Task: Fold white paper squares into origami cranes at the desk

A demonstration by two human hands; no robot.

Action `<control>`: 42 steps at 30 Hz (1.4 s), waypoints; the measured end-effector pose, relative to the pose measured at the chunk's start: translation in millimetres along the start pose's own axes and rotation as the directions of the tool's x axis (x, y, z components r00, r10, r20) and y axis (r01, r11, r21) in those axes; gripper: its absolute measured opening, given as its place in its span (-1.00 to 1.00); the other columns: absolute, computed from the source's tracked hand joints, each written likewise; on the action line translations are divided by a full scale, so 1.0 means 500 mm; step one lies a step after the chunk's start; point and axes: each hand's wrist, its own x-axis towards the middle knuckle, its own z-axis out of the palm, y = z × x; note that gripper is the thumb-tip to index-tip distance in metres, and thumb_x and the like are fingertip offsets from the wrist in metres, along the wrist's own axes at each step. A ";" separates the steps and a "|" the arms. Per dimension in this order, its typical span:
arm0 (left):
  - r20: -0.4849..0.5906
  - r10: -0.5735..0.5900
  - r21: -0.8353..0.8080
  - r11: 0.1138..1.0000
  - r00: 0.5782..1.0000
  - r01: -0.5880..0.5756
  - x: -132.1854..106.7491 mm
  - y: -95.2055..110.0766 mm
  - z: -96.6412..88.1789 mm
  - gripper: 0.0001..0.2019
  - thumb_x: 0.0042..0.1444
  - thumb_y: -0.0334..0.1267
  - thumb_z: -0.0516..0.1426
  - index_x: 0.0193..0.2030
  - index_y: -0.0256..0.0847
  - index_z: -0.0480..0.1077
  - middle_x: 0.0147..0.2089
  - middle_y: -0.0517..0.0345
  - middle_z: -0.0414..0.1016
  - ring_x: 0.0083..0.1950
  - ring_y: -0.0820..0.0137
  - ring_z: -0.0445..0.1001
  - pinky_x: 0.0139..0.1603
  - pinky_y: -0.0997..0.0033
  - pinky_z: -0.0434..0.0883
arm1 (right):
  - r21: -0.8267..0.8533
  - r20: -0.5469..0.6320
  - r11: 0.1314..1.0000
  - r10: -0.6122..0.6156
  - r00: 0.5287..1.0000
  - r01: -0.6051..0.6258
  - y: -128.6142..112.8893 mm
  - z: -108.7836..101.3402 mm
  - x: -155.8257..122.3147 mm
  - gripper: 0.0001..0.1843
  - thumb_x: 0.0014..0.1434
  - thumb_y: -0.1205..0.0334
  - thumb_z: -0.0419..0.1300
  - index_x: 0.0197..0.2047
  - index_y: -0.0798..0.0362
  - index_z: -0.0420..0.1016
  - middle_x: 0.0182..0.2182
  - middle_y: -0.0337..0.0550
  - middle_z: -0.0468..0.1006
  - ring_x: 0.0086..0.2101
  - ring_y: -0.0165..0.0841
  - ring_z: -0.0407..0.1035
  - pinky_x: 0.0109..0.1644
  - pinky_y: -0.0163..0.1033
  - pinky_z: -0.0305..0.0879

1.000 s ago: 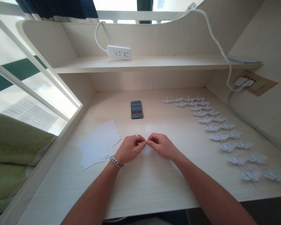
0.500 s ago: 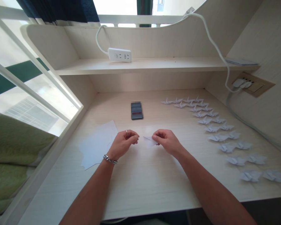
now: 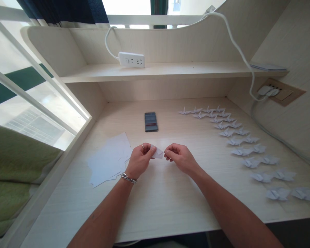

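Observation:
My left hand [image 3: 141, 160], with a ring and a chain bracelet, pinches a small folded piece of white paper [image 3: 158, 153] between thumb and fingers above the desk. Just beyond the paper's right edge is my right hand [image 3: 181, 156], its fingers curled and thumb pressed to the forefinger, with nothing visible in them. A fanned pile of white paper sheets [image 3: 110, 156] lies left of my left hand. On the right, several white folded paper cranes [image 3: 245, 151] stand in short rows.
A dark pixelated rectangular object [image 3: 151, 121] lies behind my hands. On the shelf [image 3: 167, 69] sits a white power strip [image 3: 131, 60]. A white cable [image 3: 234, 43] hangs down to the wall socket [image 3: 284, 93] at right. White rails [image 3: 36, 65] border the left side.
The folded paper has passed from my right hand to my left. My left hand has moved slightly right, and my right hand a little left, its fingers now off the paper.

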 end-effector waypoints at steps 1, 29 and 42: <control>0.022 0.011 0.024 1.000 1.000 -0.011 -0.001 -0.001 0.001 -0.72 0.00 -0.07 0.24 -0.41 -0.30 0.43 -0.47 0.16 0.46 -0.43 0.47 0.41 -0.39 0.47 0.40 | 0.019 0.010 1.000 0.000 1.000 0.000 0.000 -0.001 0.000 -0.79 0.13 0.12 0.15 -0.39 0.08 0.47 -0.48 -0.19 0.54 -0.45 -0.39 0.38 -0.35 -0.29 0.29; 0.100 0.023 0.017 1.000 0.995 -0.025 -0.017 0.003 0.012 -0.80 -0.04 -0.21 0.29 -0.32 -0.30 0.53 -0.40 0.06 0.57 -0.38 0.41 0.48 -0.34 0.44 0.40 | 0.189 0.024 0.982 -0.014 1.000 0.009 -0.006 0.000 -0.002 -0.78 0.01 0.14 0.32 -0.34 0.12 0.50 -0.53 -0.20 0.51 -0.48 -0.39 0.40 -0.37 -0.25 0.36; 0.158 0.021 -0.031 0.999 0.987 -0.016 -0.020 0.014 0.012 -0.81 -0.03 -0.24 0.30 -0.33 -0.33 0.51 -0.47 0.11 0.54 -0.44 0.46 0.45 -0.40 0.49 0.40 | 0.193 -0.002 0.981 -0.036 0.999 0.036 -0.017 0.000 -0.006 -0.87 0.00 0.24 0.30 -0.36 0.12 0.54 -0.57 -0.22 0.51 -0.53 -0.42 0.40 -0.42 -0.29 0.35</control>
